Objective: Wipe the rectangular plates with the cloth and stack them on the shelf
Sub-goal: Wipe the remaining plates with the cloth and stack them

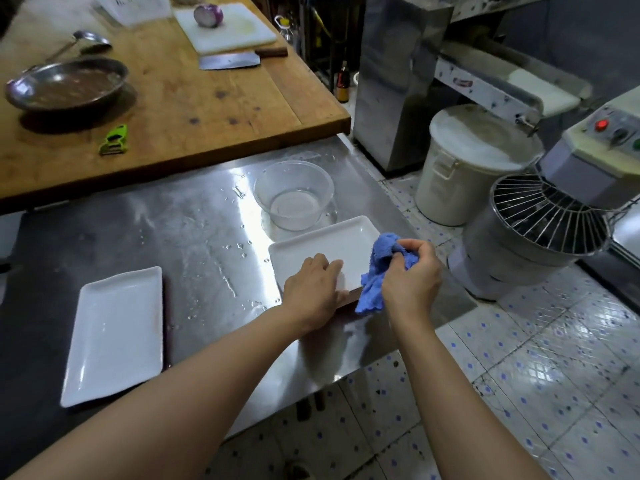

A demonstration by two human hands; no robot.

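Two white rectangular plates lie on the wet steel shelf (194,230). One plate (116,332) sits at the left, apart from my hands. The other plate (329,247) lies near the shelf's right front corner. My left hand (313,292) grips this plate's near edge, fingers over the rim. My right hand (412,275) holds a crumpled blue cloth (377,271) just above the plate's right near corner, the cloth hanging down beside it.
A clear plastic bowl (294,195) with water stands just behind the right plate. Above is a wooden table (194,98) with a metal pan (65,84), cleaver (230,60), cutting board and green peeler. A dough mixer (540,233) and white bucket (464,168) stand on the floor at right.
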